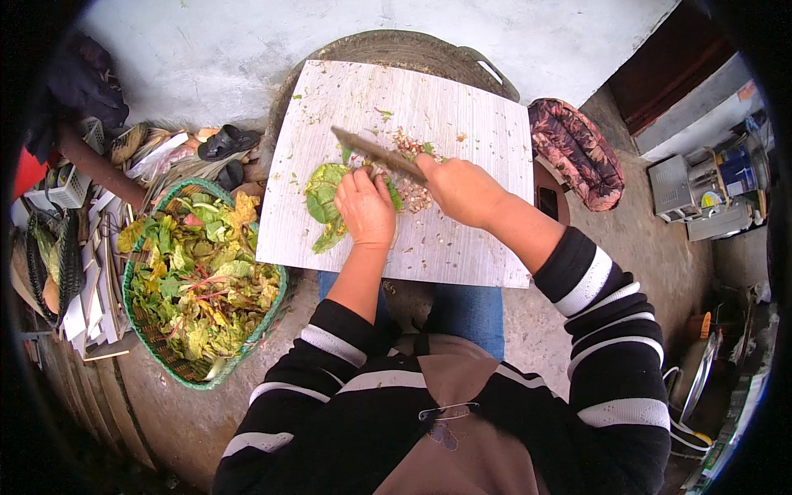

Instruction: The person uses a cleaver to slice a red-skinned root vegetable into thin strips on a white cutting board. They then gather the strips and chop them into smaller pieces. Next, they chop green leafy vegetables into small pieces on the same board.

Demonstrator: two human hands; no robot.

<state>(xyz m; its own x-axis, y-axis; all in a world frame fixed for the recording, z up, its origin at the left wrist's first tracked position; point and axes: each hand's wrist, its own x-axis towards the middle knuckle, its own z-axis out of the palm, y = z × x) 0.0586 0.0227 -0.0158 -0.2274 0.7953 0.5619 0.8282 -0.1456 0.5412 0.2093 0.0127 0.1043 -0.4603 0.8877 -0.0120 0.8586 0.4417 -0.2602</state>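
Observation:
My right hand grips the handle of a kitchen knife, whose dark blade reaches up and left across the board. Close beside the blade, my left hand presses a bunch of green leaves down, its fingertips curled near the cutting edge. Chopped stems and leaf bits lie in a loose heap under and right of the knife. All of this rests on a pale wood-grain board, which is strewn with scraps. The knife's handle is mostly hidden in my fist.
Left of the board stands a green-rimmed basket full of leafy greens. A large round vessel with a handle sits beneath the board's far side. A floral cushioned item and a phone are at the right. Black sandals lie by the wall.

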